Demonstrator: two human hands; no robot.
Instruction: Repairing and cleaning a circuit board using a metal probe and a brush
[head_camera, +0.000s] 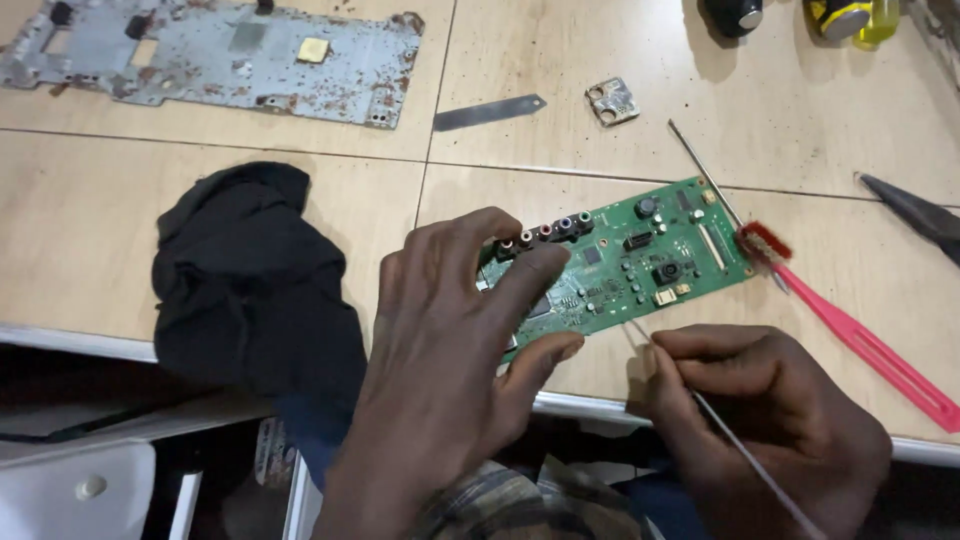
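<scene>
Circuit board (625, 265), green, is the thing to anchor on here: it lies flat on the tan table (120, 230), its near edge just short of the table's front lip. Its long axis runs diagonally, the low end toward the near left and the high end toward the far right, with a row of coloured round jacks (545, 232) along the far-left edge. The left hand (445, 370) is half curled over the board's left end, thumb on the near edge and fingers hooked over the jack side, so it pins the board rather than lifting it. The right hand (770, 410) sits just near-right of the board, over the table lip, fingers pinched closed on a thin metal probe (745, 450) (could be a wire, too thin to say) whose tip touches the board's near edge. Right of the board a pink brush (850, 335) with red bristles butts against its far-right corner, and a slim metal rod (705, 170) crosses that same corner. Left of the board there's a black cloth (255, 280) bunched up, hanging over the lip. Beyond the board: bare tabletop, then a grey blade (490, 112), a small square metal piece (612, 101), and a rusty metal plate (210, 55) well off to the far left.
</scene>
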